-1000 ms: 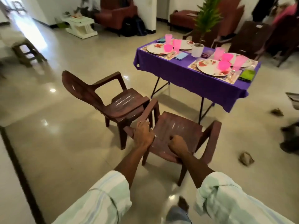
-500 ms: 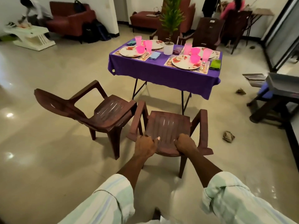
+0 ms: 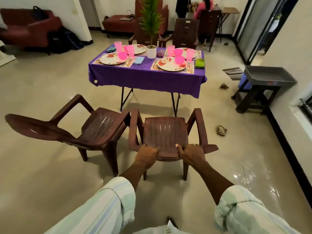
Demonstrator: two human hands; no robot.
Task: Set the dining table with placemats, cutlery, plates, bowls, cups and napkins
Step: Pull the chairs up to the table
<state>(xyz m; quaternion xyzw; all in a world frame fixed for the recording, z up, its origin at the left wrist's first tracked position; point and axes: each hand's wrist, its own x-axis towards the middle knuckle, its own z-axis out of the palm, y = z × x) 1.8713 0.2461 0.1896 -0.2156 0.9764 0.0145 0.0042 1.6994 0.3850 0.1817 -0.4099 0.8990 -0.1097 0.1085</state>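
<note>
A brown plastic armchair (image 3: 166,132) stands in front of me, facing the dining table. My left hand (image 3: 146,154) and my right hand (image 3: 190,153) both grip the top of its backrest, fingers curled over the edge. Beyond it stands the table under a purple cloth (image 3: 145,76). On it lie placemats with floral plates (image 3: 113,59), pink bowls (image 3: 179,60), pink cups (image 3: 190,54), a blue napkin (image 3: 138,60) and a green napkin (image 3: 200,63). A potted plant (image 3: 151,51) stands in the middle.
A second brown armchair (image 3: 94,130) stands close on the left, turned at an angle. Two more chairs (image 3: 185,32) sit behind the table. A grey tray on a dark stool (image 3: 268,78) is at the right by the wall. Crumpled scraps (image 3: 221,130) lie on the floor.
The chair I hold has turned to face the table squarely and the view has swung right. Both hands kept their grip on the backrest.
</note>
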